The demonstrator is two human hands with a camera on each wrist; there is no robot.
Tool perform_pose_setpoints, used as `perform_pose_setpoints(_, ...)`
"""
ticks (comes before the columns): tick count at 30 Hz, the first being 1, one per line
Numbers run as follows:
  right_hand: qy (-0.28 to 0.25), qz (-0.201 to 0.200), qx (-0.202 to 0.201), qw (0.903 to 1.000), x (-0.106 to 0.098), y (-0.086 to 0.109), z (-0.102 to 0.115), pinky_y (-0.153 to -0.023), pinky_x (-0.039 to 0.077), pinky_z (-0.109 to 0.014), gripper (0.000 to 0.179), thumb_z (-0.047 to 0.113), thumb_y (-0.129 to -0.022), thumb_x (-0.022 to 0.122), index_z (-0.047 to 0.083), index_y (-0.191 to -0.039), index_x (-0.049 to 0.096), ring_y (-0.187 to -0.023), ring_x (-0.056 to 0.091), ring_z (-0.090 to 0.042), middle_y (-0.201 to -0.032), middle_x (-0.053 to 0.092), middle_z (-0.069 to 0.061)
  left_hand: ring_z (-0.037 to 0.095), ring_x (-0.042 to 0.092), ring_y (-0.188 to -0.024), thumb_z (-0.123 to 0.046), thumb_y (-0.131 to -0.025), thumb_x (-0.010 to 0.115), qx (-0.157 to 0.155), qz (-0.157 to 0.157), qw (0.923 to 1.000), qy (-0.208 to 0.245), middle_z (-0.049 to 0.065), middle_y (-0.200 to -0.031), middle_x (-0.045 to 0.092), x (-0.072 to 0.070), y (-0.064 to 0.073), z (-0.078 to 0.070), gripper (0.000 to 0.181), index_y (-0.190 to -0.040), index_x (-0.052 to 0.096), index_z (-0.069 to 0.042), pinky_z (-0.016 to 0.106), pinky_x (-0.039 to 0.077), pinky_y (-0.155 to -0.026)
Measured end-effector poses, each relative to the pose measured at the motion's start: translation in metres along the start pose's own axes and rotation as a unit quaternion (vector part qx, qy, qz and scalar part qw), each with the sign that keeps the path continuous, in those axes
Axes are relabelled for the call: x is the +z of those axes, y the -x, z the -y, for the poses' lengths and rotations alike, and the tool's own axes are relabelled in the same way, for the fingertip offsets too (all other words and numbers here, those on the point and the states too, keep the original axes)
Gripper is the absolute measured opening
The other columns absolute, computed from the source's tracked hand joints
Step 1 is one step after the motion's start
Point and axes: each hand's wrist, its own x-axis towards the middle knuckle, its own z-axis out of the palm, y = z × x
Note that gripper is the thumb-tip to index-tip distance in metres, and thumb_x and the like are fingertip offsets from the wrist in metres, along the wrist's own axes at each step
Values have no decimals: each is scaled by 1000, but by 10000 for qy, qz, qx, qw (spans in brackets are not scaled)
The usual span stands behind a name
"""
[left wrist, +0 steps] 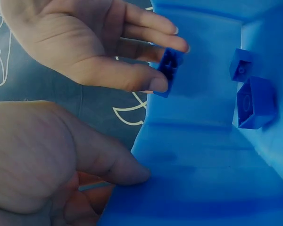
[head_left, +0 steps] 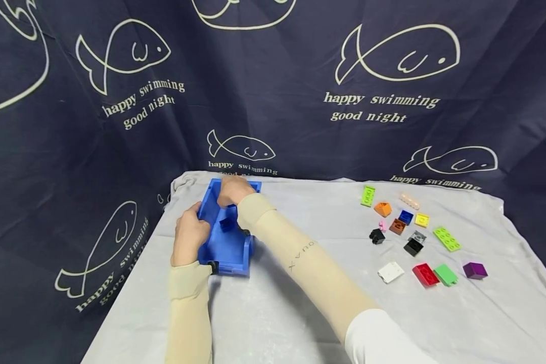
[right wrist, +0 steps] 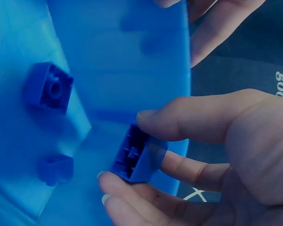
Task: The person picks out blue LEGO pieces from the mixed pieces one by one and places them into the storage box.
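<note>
At the left of the table stands a blue plastic bin (head_left: 223, 247). My left hand (head_left: 191, 233) grips its left wall, thumb on the inner face and fingers behind the outside. Over the bin's far end, my right hand (head_left: 233, 191) pinches a blue toy brick (right wrist: 144, 162) between thumb and fingers, its hollow underside showing. Inside the bin, apart from that hand, lie a larger blue brick (right wrist: 35, 92) and a smaller blue brick (right wrist: 61, 170). The head view hides the held brick behind the right hand.
Several loose bricks lie scattered on the right of the white cloth, among them a white brick (head_left: 391, 272), a red brick (head_left: 425, 275), a purple brick (head_left: 475, 270) and an orange brick (head_left: 383, 209). A dark blue fish-print curtain (head_left: 300, 146) hangs behind the table.
</note>
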Motion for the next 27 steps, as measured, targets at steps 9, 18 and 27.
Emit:
perform_pose_setpoints(9,-23,104,47,9999,4,-3,-5,-59,46,-27,19,11,-78,75,10,-97,71,-78,56,-21,-96,66,-5,47,48,-138,0,-89,37,58,33,10000,50,30,-152,49,2,1,-2,68,-157,41,0,60,41,-111)
perform_pose_setpoints(18,-3,56,117,9999,1,0,-3,-71,51,-30,22,20,-78,78,12,-98,72,-86,59,-21,-103,67,-3,49,52,-134,-2,-88,37,29,-61,9999,86,29,-150,51,0,1,-1,69,-157,43,-3,61,43,-109)
perform_pose_setpoints(27,-87,188,207,9996,2,3,-3,-62,49,-30,17,19,-79,78,13,-91,69,-77,57,-21,-92,65,-4,49,50,-136,-1,-89,37,-33,84,10000,23,30,-151,49,-1,0,-1,69,-158,40,-2,61,41,-111)
